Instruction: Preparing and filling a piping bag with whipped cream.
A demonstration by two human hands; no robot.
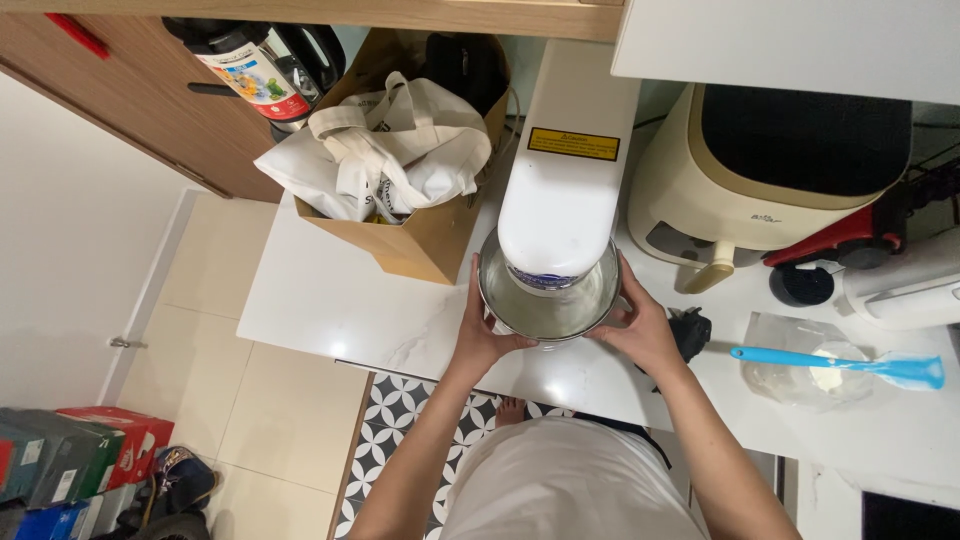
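A white stand mixer [562, 170] stands on the white marble counter [340, 300], its head over a steel mixing bowl [548, 310]. My left hand [482, 330] grips the bowl's left side. My right hand [640, 325] wraps around its right side. The bowl sits under the mixer head, and what is inside it is mostly hidden.
A brown paper bag [420, 240] holding white cloth totes stands left of the mixer. A cream air fryer [770, 180] is at the right. A blue spatula [850, 365] lies across a small clear bag of white stuff. A small black object [692, 330] sits by my right wrist. Boxes lie on the floor at lower left.
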